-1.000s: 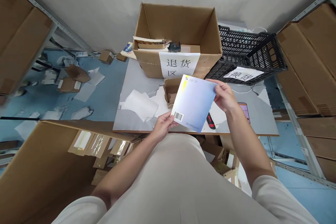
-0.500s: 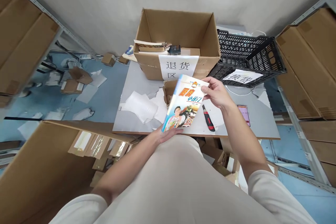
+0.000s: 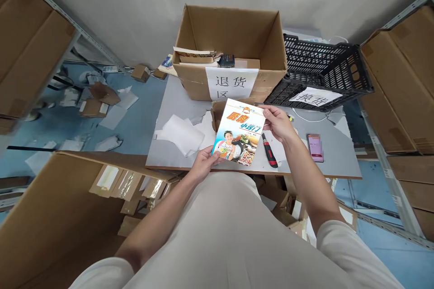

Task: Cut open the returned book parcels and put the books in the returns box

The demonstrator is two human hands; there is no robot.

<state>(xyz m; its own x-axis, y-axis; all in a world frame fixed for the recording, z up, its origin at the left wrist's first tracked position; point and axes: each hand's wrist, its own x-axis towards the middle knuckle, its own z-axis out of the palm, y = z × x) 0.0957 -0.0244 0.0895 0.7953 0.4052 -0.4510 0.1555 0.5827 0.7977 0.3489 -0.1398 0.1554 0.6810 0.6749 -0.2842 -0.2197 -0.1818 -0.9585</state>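
A thin paperback book (image 3: 241, 128) with a white and blue cover, orange and blue lettering and food pictures faces up at me above the table. My left hand (image 3: 204, 162) grips its lower left corner, thumb on the front. At the upper right edge my right hand (image 3: 278, 123) pinches it, with the fingers partly behind. Under and right of the book lies a red and black utility knife (image 3: 270, 152) on the table. A small opened carton (image 3: 219, 110) is partly hidden behind the book, and crumpled white wrapping (image 3: 181, 135) lies to its left.
A large cardboard box (image 3: 193, 86) with books inside stands at the back of the table (image 3: 166, 159). Right of it is a black plastic crate (image 3: 325, 67). A phone (image 3: 315, 148) lies at the right. A big open carton (image 3: 68, 216) holding small boxes stands at lower left.
The book has turned to face me more squarely. My left hand has shifted from beneath its lower edge to gripping the corner, thumb on the cover. The phone shows more fully.
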